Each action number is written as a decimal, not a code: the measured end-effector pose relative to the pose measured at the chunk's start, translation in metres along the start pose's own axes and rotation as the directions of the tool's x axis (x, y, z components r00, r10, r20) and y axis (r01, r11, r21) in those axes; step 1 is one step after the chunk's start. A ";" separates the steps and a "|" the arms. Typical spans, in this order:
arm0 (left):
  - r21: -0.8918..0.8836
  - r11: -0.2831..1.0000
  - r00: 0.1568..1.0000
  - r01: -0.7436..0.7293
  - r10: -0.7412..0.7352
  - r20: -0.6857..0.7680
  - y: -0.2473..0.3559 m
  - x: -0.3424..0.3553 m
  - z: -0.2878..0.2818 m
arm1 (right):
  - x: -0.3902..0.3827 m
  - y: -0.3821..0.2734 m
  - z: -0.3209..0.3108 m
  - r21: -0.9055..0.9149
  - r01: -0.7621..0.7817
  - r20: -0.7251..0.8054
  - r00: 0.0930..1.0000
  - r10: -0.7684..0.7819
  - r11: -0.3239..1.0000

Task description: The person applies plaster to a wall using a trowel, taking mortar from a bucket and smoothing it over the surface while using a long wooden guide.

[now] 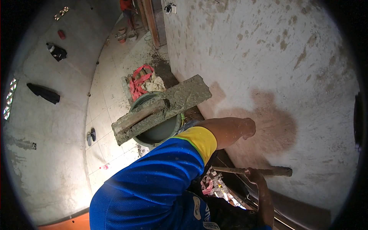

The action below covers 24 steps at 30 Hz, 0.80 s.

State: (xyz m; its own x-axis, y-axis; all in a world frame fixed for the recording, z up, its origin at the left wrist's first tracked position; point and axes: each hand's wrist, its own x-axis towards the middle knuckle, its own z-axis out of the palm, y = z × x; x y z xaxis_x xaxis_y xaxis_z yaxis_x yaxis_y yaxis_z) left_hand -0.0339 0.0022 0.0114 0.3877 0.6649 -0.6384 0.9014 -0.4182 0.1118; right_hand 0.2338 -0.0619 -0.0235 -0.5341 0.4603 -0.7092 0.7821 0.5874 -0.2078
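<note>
My left arm, in a blue sleeve with a yellow cuff, reaches across to the wall on the right. My left hand [248,128] is near or against the wall; its fingers are mostly hidden, so their pose is unclear. Lower down, my right hand [253,176] is closed around a long wooden board [279,171] crusted with mortar, seen edge-on close to the wall. A large mortar-covered wooden float [184,94] with a raised handle lies across a round tub [151,145] holding greyish water. Damp, brownish patches [274,122] mark the wall beside my hands.
Red strips [138,85] and a pale rag [155,83] are heaped behind the tub. Slippers [91,137] lie on the tiled floor at left. Farther off, a person [128,11] in red stands near buckets [122,39] and a wooden door frame [150,23]. Dark clothing hangs on the left wall.
</note>
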 end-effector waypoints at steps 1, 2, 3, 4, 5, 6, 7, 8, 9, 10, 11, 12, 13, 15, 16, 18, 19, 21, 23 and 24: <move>-0.015 1.000 1.000 0.008 -0.008 0.018 0.001 0.000 -0.002 | -0.002 -0.001 -0.001 0.009 -0.019 0.001 1.000 0.019 1.000; -0.015 1.000 1.000 0.007 -0.007 0.017 0.002 0.000 -0.003 | -0.003 -0.002 -0.002 0.009 -0.021 0.001 1.000 0.021 1.000; -0.013 1.000 1.000 0.017 -0.016 0.018 0.003 0.000 -0.004 | -0.004 -0.002 -0.004 0.013 -0.019 0.006 1.000 0.019 1.000; -0.011 1.000 0.999 0.026 -0.026 0.020 0.005 -0.001 -0.005 | -0.005 -0.003 -0.005 0.018 -0.017 0.012 1.000 0.017 1.000; -0.010 1.000 1.000 0.024 -0.024 0.019 0.005 -0.001 -0.006 | -0.007 -0.003 -0.006 0.018 -0.020 0.011 1.000 0.020 1.000; -0.022 1.000 1.000 0.011 -0.010 0.016 0.006 -0.001 -0.007 | -0.008 -0.002 -0.007 0.023 -0.020 0.018 1.000 0.019 1.000; -0.036 0.999 1.000 0.003 -0.003 0.014 0.005 0.000 -0.006 | -0.008 -0.004 -0.007 0.026 -0.013 0.025 1.000 0.012 1.000; -0.038 0.999 1.000 0.006 -0.006 0.014 0.004 0.001 -0.003 | -0.007 -0.004 -0.006 0.025 -0.010 0.026 1.000 0.010 1.000; -0.027 1.000 1.000 0.004 -0.003 0.020 0.004 0.002 -0.001 | -0.005 -0.002 -0.003 0.026 -0.016 0.027 1.000 0.015 1.000; -0.016 1.000 1.000 0.000 0.000 0.026 0.003 0.002 0.000 | -0.003 -0.001 -0.001 0.027 -0.023 0.027 0.999 0.022 0.999; -0.018 1.000 1.000 0.002 -0.002 0.027 0.002 0.002 0.002 | -0.001 -0.001 0.001 0.026 -0.021 0.029 0.999 0.020 0.999; -0.016 1.000 0.999 0.003 -0.003 0.039 0.001 0.000 0.005 | 0.001 -0.002 0.004 0.019 -0.007 0.024 1.000 0.007 1.000; -0.010 1.000 0.999 0.001 0.000 0.050 0.001 -0.003 0.004 | 0.001 -0.001 0.004 0.015 0.002 0.017 1.000 -0.002 1.000; -0.002 1.000 1.000 -0.001 0.001 0.028 0.000 -0.011 0.004 | 0.003 -0.004 0.007 0.033 0.008 0.022 1.000 -0.008 0.999; 0.010 1.000 1.000 -0.010 0.010 0.000 0.002 -0.013 0.004 | 0.001 -0.002 0.008 0.051 0.004 0.024 1.000 -0.006 0.999; 0.023 1.000 0.999 -0.004 0.005 -0.044 -0.004 -0.021 0.009 | 0.015 0.007 0.014 -0.079 0.082 -0.048 0.995 -0.086 0.993; 0.027 1.000 0.996 0.005 -0.003 -0.084 -0.006 -0.020 0.012 | 0.025 0.016 0.026 -0.196 0.136 -0.110 0.981 -0.160 0.971; 0.006 0.995 0.984 -0.099 0.099 -0.147 0.008 -0.010 -0.002 | 0.027 0.049 0.040 -0.307 0.133 -0.200 0.959 -0.200 0.942; -0.052 0.987 0.979 -0.153 0.144 -0.144 0.001 -0.010 0.005 | 0.037 0.047 0.040 -0.280 0.103 -0.193 0.968 -0.161 0.954; -0.072 0.983 0.979 -0.167 0.156 -0.135 -0.003 -0.009 0.007 | 0.043 0.041 0.039 -0.246 0.112 -0.156 0.976 -0.153 0.963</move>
State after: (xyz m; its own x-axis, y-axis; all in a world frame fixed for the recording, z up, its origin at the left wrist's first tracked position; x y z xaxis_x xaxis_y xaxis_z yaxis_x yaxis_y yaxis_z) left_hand -0.0412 -0.0070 0.0118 0.5459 0.6688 -0.5047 0.8357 -0.4773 0.2715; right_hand 0.2558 -0.0443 -0.0886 -0.6910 0.4627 -0.5553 0.6143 0.7808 -0.1140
